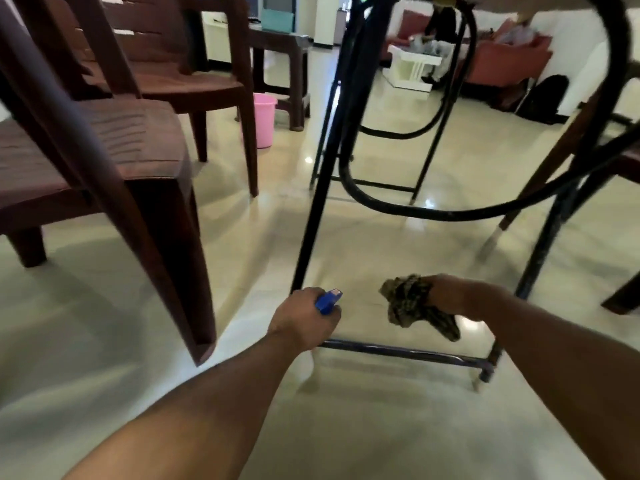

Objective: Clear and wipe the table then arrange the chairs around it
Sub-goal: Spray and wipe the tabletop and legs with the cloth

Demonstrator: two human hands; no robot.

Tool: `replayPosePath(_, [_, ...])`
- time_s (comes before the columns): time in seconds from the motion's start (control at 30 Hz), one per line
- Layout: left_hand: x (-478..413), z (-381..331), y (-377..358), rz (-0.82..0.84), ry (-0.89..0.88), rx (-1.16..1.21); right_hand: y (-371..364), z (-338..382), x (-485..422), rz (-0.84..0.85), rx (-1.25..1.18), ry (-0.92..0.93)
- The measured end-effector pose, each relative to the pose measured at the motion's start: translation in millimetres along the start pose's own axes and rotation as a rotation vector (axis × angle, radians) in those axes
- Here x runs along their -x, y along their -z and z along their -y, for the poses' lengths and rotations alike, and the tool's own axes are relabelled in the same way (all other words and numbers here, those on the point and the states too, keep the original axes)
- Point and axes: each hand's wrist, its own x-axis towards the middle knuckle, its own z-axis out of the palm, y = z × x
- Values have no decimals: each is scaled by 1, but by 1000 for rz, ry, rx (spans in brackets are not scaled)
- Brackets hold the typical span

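Left hand [304,318]: a blue plastic object [327,301], possibly a spray-bottle head, is gripped with the fingers curled round it, just beside the foot of a black table leg [322,202].
Right hand [450,296]: a patterned cloth [410,301] is held bunched in closed fingers, with 1 tail hanging above the low crossbar [398,351].
Table: only the black metal frame is seen, from below, on the glossy tiled floor [346,427].
Chairs: 2 brown plastic armchairs, the nearer [104,161] and the farther [166,74], are set at the left, near the table.
Cloth handling: judged soft, light and limp. It is best kept balled in the palm.
Chair handling: judged light and stiff, and likely to slide on the polished tile. Each is best taken by an armrest or the backrest top.
Pink bucket [265,119]: stood beyond the chairs.
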Motion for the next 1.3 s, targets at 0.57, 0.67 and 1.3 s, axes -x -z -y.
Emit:
replayPosePath(0.57, [25, -85, -231, 213, -48, -76, -64, -207, 34, -720, 145, -63])
replayPosePath(0.67, [22, -84, -238, 171, -42, -75, -103, -212, 15, -617, 305, 33])
replayPosePath(1.3, [30, -15, -187, 95, -22, 85, -174, -182, -8, -472, 417, 274])
